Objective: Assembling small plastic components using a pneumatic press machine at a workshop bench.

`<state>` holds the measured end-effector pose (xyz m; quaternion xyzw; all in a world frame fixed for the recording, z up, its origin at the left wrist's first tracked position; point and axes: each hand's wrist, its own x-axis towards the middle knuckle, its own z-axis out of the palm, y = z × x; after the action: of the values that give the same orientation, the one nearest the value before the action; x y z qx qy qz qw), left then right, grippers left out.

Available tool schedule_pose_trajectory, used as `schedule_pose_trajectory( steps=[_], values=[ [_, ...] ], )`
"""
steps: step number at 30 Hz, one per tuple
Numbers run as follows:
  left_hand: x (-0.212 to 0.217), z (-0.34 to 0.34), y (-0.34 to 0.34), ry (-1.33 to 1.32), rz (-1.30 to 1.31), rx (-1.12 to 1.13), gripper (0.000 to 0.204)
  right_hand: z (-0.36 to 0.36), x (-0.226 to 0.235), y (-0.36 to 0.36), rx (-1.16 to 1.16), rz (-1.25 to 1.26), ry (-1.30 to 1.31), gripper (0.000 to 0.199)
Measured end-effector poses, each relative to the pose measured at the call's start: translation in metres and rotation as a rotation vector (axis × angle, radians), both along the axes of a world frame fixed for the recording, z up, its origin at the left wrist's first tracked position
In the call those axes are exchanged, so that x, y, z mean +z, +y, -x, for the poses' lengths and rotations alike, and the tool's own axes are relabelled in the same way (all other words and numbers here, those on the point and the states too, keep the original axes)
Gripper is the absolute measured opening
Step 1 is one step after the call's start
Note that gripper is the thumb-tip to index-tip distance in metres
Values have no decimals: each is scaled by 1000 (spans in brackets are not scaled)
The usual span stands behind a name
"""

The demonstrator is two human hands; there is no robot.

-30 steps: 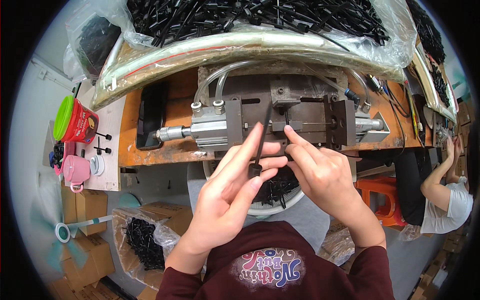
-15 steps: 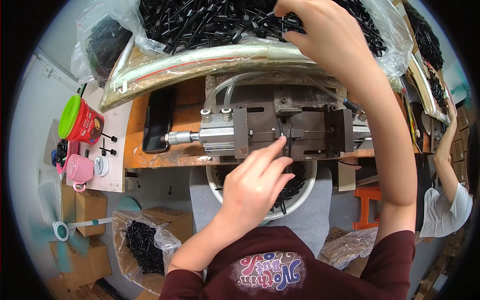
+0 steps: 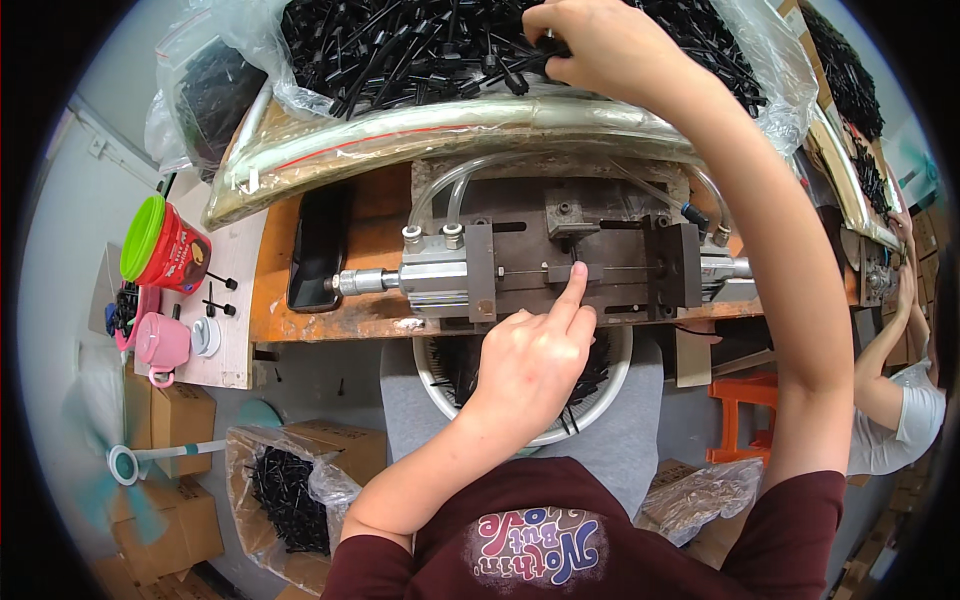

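Note:
My left hand [image 3: 535,365] reaches over the clamping fixture [image 3: 520,290], index finger stretched out and its tip on the middle block. The other fingers curl loosely. Part of a dark piece shows just beyond that fingertip; the finger covers the rest. Metal cylinders [image 3: 435,270] with clear air hoses flank the fixture. My right hand [image 3: 615,50] is at the heap of thin-stemmed black plastic parts [image 3: 420,50], thumb and fingers closed on a black part [image 3: 550,44] that they mostly hide.
A white basket [image 3: 626,375] with black parts sits on my lap under the bench edge. Left on the bench are a black phone-like tray [image 3: 318,250], a red tub [image 3: 180,250] and a pink cup [image 3: 160,340]. A fan [image 3: 122,465] stands lower left. Another person's arm [image 3: 890,330] shows at right.
My right hand has moved slightly left and down into the heap, and its fingers have closed. My left hand has shifted right; the black piece under its fingers no longer shows there.

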<state>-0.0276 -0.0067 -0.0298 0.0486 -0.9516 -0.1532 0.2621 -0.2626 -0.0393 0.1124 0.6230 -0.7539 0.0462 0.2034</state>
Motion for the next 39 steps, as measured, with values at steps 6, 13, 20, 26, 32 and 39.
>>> schedule_pose_trajectory(
  steps=[6, 13, 20, 26, 32, 39],
  values=[
    [-2, -3, -3, -12, -20, -7, 27, 0, 33, 28, -26, 88, -387, 28],
    [20, 3, -6, 238, -350, -92, 42, 0, 33, 66, -46, 586, -678, 20],
    [54, 46, -23, 544, -865, -128, 49, -19, -31, 78, 140, 656, -172, 28],
    [63, 93, -40, 473, -1326, -347, 45, -34, -54, 72, 174, 760, -247, 33],
    [63, 53, -23, 423, -1077, -268, 40, -53, -66, 95, 420, 825, -22, 29],
    [47, -3, -28, 312, -807, -187, 51, -102, -132, 152, 316, 691, -217, 21]
  ],
)
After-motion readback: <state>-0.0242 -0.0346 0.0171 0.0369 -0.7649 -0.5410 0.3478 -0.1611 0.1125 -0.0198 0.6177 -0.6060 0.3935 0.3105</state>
